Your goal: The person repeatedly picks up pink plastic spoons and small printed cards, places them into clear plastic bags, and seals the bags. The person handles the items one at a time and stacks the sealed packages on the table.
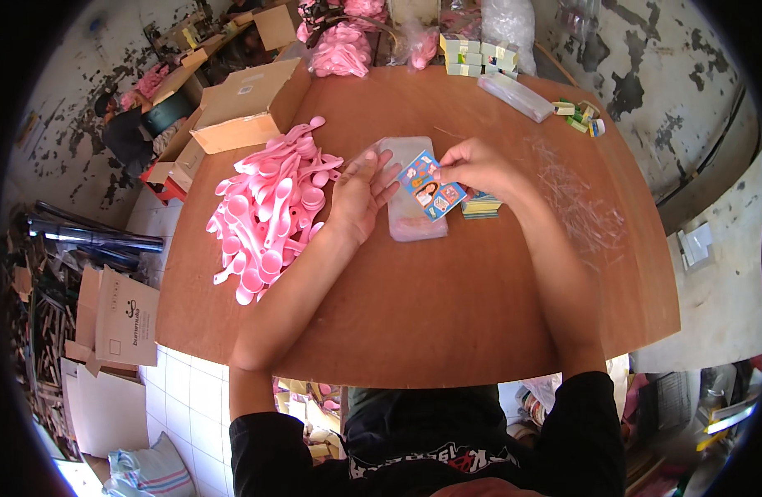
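My right hand (482, 168) pinches a blue printed card (431, 192) by its upper right edge and holds it tilted above the table. Beside it my left hand (362, 197) is turned partly palm up, its fingers stretched toward the card with nothing visible in them. Under both lies a stack of clear plastic bags (416, 226), partly covered by the card and fingers. A small stack of cards (481, 207) sits just below my right wrist. Left of my left hand is a large heap of pink plastic spoons (269, 211).
An open cardboard box (246, 103) stands at the table's far left. Bundled cards (478, 56), a long clear packet (516, 97) and small green-yellow items (578, 118) lie at the far right. Thin plastic strips (575, 199) are scattered rightward. Another person (132, 132) sits beyond, at left.
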A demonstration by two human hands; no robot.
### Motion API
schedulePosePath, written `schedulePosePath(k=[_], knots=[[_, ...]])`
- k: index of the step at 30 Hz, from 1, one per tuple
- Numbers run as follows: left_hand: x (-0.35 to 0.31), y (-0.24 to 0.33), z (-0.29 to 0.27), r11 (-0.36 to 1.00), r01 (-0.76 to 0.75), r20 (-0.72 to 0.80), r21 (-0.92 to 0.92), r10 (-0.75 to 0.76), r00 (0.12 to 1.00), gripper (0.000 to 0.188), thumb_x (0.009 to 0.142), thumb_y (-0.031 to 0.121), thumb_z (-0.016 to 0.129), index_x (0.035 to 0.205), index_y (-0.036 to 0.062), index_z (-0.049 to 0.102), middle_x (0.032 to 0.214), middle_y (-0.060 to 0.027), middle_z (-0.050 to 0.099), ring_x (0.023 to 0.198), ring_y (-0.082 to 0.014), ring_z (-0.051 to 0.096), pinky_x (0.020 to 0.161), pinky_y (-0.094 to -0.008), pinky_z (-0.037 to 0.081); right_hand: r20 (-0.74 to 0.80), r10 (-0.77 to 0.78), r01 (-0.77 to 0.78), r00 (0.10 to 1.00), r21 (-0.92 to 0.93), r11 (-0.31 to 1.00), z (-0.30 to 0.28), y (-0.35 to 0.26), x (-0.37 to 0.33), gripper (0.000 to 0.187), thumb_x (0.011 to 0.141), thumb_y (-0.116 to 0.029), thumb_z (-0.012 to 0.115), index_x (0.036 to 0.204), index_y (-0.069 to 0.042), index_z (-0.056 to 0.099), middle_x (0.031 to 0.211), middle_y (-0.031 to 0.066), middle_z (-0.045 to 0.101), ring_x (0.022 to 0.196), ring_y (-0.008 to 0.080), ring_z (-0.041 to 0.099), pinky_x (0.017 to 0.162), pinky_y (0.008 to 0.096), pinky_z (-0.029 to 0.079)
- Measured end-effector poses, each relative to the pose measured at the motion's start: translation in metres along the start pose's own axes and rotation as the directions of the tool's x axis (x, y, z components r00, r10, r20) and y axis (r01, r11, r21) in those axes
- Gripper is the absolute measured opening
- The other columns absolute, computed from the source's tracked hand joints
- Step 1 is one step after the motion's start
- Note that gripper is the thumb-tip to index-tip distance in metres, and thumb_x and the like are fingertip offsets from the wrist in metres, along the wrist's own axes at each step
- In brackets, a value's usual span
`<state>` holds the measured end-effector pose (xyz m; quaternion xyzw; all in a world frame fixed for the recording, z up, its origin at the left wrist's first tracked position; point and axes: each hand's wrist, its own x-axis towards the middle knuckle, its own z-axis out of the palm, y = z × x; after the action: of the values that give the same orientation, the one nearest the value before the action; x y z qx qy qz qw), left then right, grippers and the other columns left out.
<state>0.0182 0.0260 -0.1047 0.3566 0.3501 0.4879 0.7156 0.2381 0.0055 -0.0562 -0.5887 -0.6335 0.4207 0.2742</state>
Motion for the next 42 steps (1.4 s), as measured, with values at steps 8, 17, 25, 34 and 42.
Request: schedulePosePath(k=[8, 17, 25, 34, 42], knots=[[0.003, -0.003, 0.000, 0.999, -0.038, -0.051, -0.026, 0.036, 0.998, 0.038, 0.103, 0.031, 0.043, 0.136, 0.0129, 0.048, 0.127, -0.0012, 0.059, 0.118, -0.0192, 0.057, 0.098, -0.0388, 0.046, 0.094, 0.010, -0.029, 0.995, 0.200, 0.979, 0.013, 0.004, 0.006, 0.020, 0.086, -0.021, 0.071, 0.092, -0.002, 0.069, 0.077, 0.0033, 0.067, 0.062, 0.0098, 0.061, 0.051, 0.0250, 0.050], [-0.009, -0.008, 0.013, 0.995, -0.045, 0.076, -0.088, 0.052, 0.996, 0.030, 0.101, 0.027, 0.050, 0.123, 0.0083, 0.057, 0.108, -0.0057, 0.066, 0.094, -0.0153, 0.065, 0.082, -0.0338, 0.055, -0.068, -0.020, 0.043, 0.997, 0.352, 0.935, 0.031, 0.004, 0.010, 0.027, 0.084, -0.022, 0.074, 0.097, 0.001, 0.069, 0.081, 0.0066, 0.069, 0.065, 0.0115, 0.063, 0.050, 0.0264, 0.053], [-0.014, -0.006, 0.017, 0.998, -0.052, 0.105, -0.026, 0.055, 0.993, 0.027, 0.101, 0.027, 0.050, 0.115, 0.0054, 0.057, 0.107, -0.0072, 0.065, 0.100, -0.0182, 0.066, 0.086, -0.0344, 0.055, -0.096, -0.013, 0.043, 0.995, 0.317, 0.947, 0.035, -0.006, 0.004, 0.029, 0.084, -0.027, 0.074, 0.093, 0.000, 0.070, 0.081, 0.0053, 0.069, 0.065, 0.0111, 0.063, 0.048, 0.0256, 0.050], [-0.016, -0.003, 0.017, 0.991, 0.017, 0.087, -0.129, -0.006, 0.996, 0.033, 0.101, 0.031, 0.048, 0.118, 0.0036, 0.057, 0.112, -0.0098, 0.066, 0.099, -0.0187, 0.066, 0.087, -0.0347, 0.055, -0.142, 0.032, 0.040, 0.989, 0.473, 0.880, 0.039, -0.007, 0.003, 0.026, 0.086, -0.026, 0.072, 0.094, -0.002, 0.069, 0.082, 0.0039, 0.068, 0.067, 0.0100, 0.063, 0.050, 0.0245, 0.050], [-0.016, -0.008, 0.019, 0.996, 0.018, 0.093, -0.092, -0.010, 0.996, 0.032, 0.104, 0.028, 0.041, 0.120, 0.0033, 0.052, 0.111, -0.0114, 0.064, 0.100, -0.0232, 0.066, 0.084, -0.0389, 0.058, -0.152, -0.029, 0.087, 0.988, 0.393, 0.915, 0.050, -0.006, 0.002, 0.025, 0.087, -0.025, 0.072, 0.097, -0.002, 0.069, 0.082, 0.0040, 0.069, 0.067, 0.0098, 0.063, 0.050, 0.0242, 0.049]])
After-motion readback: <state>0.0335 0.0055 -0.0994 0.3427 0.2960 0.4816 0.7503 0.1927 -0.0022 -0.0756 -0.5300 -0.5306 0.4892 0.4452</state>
